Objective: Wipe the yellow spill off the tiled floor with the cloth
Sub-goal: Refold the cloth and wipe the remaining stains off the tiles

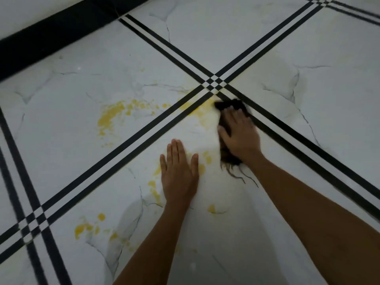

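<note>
The right hand (239, 132) lies palm-down with fingers spread flat on a dark cloth (230, 108), pressing rather than pinching it, just below the crossing of black inlay stripes (213, 84); the left hand (180, 171) rests open and empty on the tiled floor (267, 38). The cloth looks soft, limp and light, with frayed threads trailing at its near edge, so it is probably best driven by flat palm pressure. The yellow spill (109, 117) sits in scattered patches on glossy, likely slippery, marble-patterned tile.
</note>
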